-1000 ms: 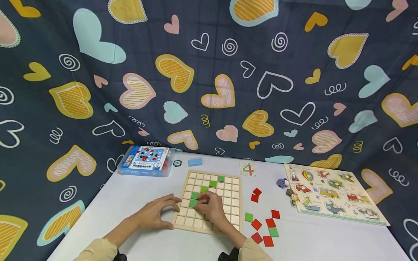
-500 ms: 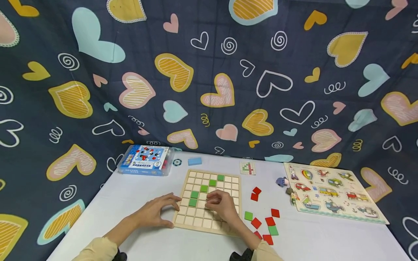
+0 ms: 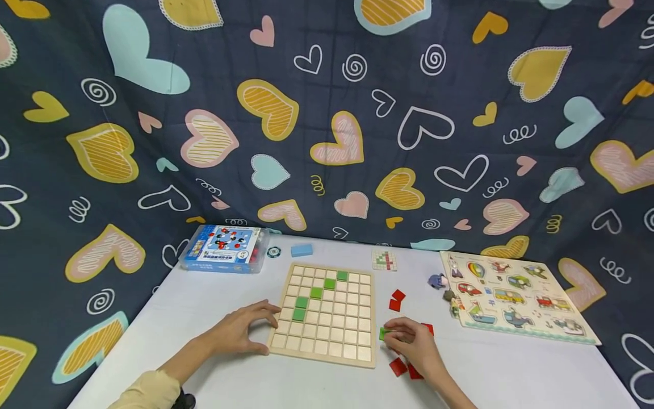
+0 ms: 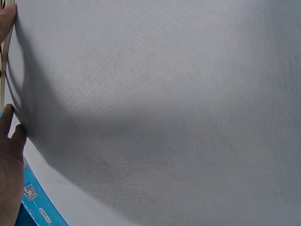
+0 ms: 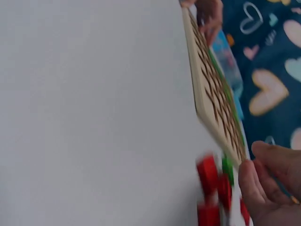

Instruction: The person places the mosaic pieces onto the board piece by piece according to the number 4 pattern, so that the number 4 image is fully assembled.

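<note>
A wooden grid board [image 3: 327, 326] lies on the white table, with several green tiles [image 3: 317, 293] set in a diagonal line across it. My left hand [image 3: 245, 332] rests at the board's left edge, fingertips [image 4: 7, 14] against the rim. My right hand [image 3: 411, 343] is to the right of the board, over the loose tiles. Its curled fingertips [image 5: 247, 181] pinch a green tile [image 3: 384, 334] that lies beside the board. Loose red tiles [image 3: 395, 301] lie around and partly under that hand.
A blue plastic box [image 3: 225, 249], a round token [image 3: 273, 251] and a blue block [image 3: 301, 250] sit behind the board. A pattern card [image 3: 384, 260] lies at the back. A vehicle puzzle [image 3: 511, 298] and small figures [image 3: 438, 281] are to the right. Heart-patterned cloth hangs behind.
My right hand left the board's green tiles and moved right and down to the loose tiles, where it now pinches a green one. The left hand stayed on the board's edge.
</note>
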A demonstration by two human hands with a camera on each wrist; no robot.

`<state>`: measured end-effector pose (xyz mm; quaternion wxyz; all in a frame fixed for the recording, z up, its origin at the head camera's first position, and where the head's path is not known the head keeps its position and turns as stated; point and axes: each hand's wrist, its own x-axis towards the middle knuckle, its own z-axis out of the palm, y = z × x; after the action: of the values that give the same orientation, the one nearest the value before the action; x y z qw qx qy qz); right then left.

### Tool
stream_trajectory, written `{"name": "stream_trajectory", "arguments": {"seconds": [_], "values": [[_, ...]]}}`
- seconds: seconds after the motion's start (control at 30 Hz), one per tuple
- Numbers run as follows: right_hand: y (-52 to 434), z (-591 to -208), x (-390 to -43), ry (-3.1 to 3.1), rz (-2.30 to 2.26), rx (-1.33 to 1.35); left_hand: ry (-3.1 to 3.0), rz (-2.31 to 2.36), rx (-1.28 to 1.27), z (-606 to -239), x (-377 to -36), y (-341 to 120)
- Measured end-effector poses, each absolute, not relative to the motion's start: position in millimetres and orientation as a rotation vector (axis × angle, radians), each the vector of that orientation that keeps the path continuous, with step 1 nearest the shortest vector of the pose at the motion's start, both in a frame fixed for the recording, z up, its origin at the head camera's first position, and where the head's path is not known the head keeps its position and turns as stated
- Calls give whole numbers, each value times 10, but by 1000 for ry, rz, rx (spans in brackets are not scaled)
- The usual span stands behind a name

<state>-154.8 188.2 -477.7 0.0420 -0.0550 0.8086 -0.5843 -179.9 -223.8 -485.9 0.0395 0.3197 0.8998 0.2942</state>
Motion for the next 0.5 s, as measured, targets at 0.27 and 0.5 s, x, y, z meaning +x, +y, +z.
{"name": "stream_trajectory", "arguments": {"seconds": [0.27,0.5], "values": [[2608,-4779,-1383,2506,-1606,-261,2763,896,965,-4879,-1796,-2254],[2841,-4902,-1381,2530,-1486,-356,2755,900,959,-4849,-1793,-2241]]}}
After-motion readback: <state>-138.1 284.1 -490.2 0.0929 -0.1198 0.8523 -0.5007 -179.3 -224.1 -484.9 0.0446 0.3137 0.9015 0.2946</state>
